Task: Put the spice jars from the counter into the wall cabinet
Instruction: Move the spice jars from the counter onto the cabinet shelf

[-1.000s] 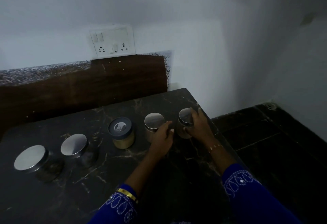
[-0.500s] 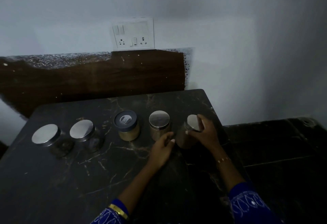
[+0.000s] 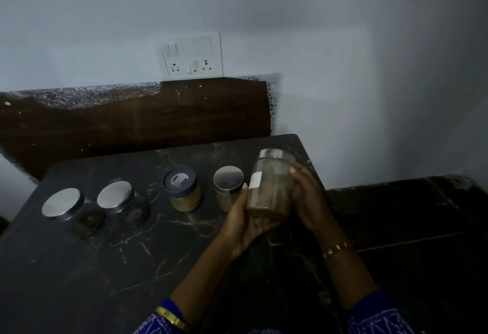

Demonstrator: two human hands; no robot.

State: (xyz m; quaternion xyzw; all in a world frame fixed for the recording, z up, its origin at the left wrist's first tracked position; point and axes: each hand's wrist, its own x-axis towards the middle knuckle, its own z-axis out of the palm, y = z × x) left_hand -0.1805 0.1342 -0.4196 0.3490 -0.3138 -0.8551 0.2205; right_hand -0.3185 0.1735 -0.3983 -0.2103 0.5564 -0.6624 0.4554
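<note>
Sleeves: your blue cuffs point(image 3: 163, 327) carry white stitched patterns.
Left wrist: gold bangle point(image 3: 171, 318).
Right wrist: thin beaded bracelet point(image 3: 336, 249).

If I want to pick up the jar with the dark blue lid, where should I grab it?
Grab the jar with the dark blue lid around its round glass body, just under the lid, probably coming from the front. It stands upright on the counter, with gaps to the steel-lidded jar on its right and another on its left, so fingers should fit on both sides.

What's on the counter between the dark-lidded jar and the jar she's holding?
One jar with a silver lid, standing upright. The left hand partly covers its lower right side, in the head view. The held jar is lifted just to its right.
</note>
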